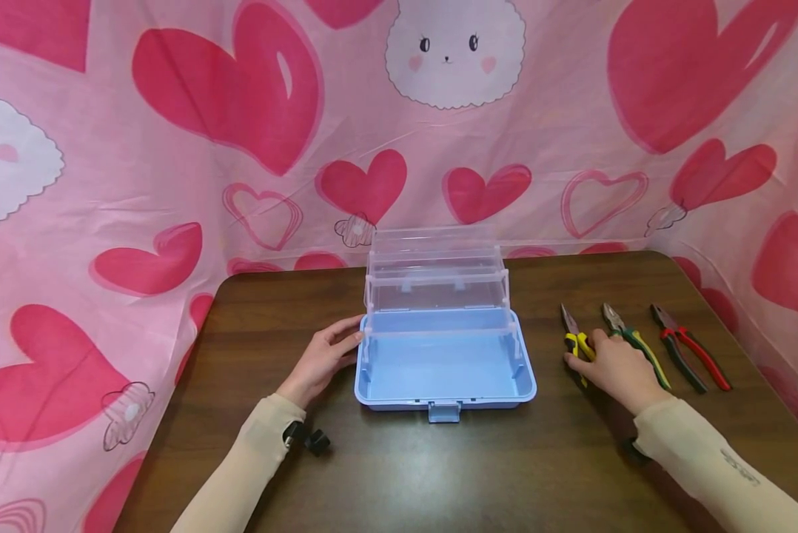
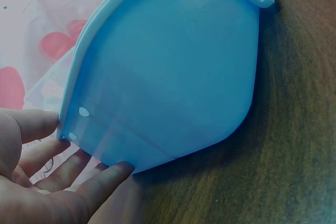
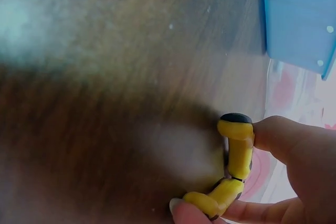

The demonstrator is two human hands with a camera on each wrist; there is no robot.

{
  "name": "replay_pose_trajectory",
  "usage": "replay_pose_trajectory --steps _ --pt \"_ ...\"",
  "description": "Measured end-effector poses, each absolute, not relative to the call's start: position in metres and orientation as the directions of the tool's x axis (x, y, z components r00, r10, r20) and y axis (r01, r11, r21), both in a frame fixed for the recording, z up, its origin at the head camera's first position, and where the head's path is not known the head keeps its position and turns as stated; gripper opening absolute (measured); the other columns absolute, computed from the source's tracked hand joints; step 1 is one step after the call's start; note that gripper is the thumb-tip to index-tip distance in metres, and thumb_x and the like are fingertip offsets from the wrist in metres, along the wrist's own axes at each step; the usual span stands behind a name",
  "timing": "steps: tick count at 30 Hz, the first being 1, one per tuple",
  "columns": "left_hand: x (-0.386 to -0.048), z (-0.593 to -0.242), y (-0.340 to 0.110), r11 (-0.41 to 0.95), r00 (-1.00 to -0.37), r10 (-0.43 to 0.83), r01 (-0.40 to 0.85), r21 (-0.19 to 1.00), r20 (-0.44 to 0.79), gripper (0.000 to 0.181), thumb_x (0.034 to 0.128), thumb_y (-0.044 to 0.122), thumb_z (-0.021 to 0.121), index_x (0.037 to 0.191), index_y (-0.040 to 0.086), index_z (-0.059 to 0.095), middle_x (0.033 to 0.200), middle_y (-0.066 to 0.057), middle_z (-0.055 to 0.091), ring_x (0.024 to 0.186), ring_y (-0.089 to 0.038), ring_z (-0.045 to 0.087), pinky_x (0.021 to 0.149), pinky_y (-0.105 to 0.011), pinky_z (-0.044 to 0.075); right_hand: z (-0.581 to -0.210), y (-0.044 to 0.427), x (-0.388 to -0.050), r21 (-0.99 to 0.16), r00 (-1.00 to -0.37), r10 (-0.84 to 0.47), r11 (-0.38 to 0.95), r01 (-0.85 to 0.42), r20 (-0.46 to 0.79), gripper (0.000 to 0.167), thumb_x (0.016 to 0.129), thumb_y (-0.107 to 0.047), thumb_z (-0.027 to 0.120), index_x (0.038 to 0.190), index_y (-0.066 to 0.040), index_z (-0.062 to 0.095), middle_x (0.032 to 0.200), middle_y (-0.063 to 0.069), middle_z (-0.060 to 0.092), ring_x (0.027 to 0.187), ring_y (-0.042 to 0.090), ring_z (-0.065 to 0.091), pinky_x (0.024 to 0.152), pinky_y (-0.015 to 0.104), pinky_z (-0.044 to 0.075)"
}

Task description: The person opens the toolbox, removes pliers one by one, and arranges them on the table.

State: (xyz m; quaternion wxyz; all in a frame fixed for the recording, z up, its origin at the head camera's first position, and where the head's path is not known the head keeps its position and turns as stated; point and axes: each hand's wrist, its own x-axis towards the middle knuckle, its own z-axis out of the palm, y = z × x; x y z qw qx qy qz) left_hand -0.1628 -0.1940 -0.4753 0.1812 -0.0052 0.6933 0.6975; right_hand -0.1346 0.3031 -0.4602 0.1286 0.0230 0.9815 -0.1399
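A light-blue plastic toolbox (image 1: 442, 370) stands on the table, its clear lid and trays raised at the back and its base bare inside. My left hand (image 1: 319, 363) touches the box's left end; in the left wrist view its fingertips (image 2: 122, 167) rest against the blue wall. To the right of the box, my right hand (image 1: 622, 370) grips yellow-handled needle-nose pliers (image 1: 570, 323), whose jaws point away from me. The right wrist view shows thumb and fingers on either side of the yellow handles (image 3: 240, 153).
Green-and-yellow-handled pliers (image 1: 647, 352) lie just right of my right hand, partly behind it. Farther right are red-and-black-handled pliers (image 1: 695, 352). The box's front latch (image 1: 443, 412) hangs down. A pink heart-patterned cloth (image 1: 545, 133) hangs behind the brown table (image 1: 399, 474).
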Motion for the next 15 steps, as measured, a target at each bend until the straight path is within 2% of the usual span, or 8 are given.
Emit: replay_pose_trajectory --steps 10,15 --pt "-0.164 -0.474 -0.194 0.031 -0.936 0.249 -0.25 0.968 -0.25 0.05 0.1054 0.023 0.064 0.153 0.011 0.053 0.151 -0.015 0.056 0.129 -0.028 0.06 0.107 -0.046 0.052 -0.459 0.306 -0.13 -0.278 -0.965 -0.008 0.958 0.067 -0.262 0.077 0.094 -0.053 0.07 0.119 0.016 0.049 0.093 0.03 0.063 0.075 0.034 0.06 0.075 0.059 0.06" --pt "-0.165 -0.474 -0.194 0.038 -0.931 0.255 -0.259 0.965 -0.26 0.051 0.1054 0.024 0.064 0.153 0.011 0.052 0.151 -0.015 0.056 0.131 -0.028 0.06 0.108 -0.046 0.052 -0.449 0.308 -0.13 -0.294 -0.973 -0.018 0.954 0.052 -0.231 0.078 0.095 -0.063 0.065 0.117 0.012 0.055 0.088 0.019 0.067 0.069 0.027 0.061 0.059 0.049 0.057"
